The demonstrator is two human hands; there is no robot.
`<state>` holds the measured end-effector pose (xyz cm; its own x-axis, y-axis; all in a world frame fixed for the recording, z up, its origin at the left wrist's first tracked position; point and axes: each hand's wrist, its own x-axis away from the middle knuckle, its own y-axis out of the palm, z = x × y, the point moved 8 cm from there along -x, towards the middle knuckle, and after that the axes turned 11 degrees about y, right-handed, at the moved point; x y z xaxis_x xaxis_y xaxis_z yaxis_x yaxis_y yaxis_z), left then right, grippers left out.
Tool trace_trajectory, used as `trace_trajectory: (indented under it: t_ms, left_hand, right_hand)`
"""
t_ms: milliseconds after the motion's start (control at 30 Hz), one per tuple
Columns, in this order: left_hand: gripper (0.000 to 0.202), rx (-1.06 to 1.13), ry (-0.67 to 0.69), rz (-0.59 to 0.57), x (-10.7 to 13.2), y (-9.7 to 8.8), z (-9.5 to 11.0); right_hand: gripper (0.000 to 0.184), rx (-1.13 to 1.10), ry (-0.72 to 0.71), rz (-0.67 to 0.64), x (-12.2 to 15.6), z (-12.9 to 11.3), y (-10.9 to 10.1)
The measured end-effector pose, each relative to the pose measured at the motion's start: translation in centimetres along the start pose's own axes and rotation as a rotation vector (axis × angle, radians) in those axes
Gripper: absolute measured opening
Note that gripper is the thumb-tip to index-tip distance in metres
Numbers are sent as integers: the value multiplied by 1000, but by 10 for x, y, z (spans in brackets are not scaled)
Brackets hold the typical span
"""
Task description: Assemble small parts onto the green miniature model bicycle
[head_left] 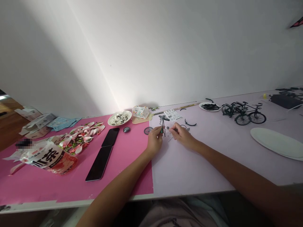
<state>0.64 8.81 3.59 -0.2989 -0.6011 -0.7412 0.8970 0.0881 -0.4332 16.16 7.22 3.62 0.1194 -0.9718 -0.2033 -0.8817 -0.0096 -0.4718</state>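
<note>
My left hand (pixel 155 137) is closed around a small dark model bicycle frame (pixel 163 121), held upright over the seam between the pink and pale halves of the table. Just to its right, my right hand (pixel 181 135) is pinched, fingertips close to the frame; whatever it holds is too small to make out. A toy wheel (pixel 148 130) lies beside my left hand, and another dark ring-shaped part is partly hidden behind my right hand. Beyond the hands lie a printed instruction sheet (pixel 173 115) and a curved black piece (pixel 190 122).
Finished model bicycles (pixel 246 113) and a white oval plate (pixel 276 142) are on the right. A plate of black parts (pixel 209 107) sits near the wall. Leftward are a plate of small pieces (pixel 120 119), two dark phone-like slabs (pixel 99 164), pink-white petal pieces (pixel 80 137) and a plastic bag (pixel 50 157).
</note>
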Motion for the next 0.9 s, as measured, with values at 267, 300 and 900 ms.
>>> trace_trajectory:
  t_ms: [267,300,900]
  left_hand:
    - [36,61,9,29,-3,-1,9]
    - [35,67,11,36,-3,-2,10]
    - [41,380,-268,93,4,8,-30]
  right_hand:
    - [43,-77,-29,25,-1,-2,-3]
    - [44,-65,-28,40,-1,-3,-4]
    - [32,62,26,298,-5,6,-23]
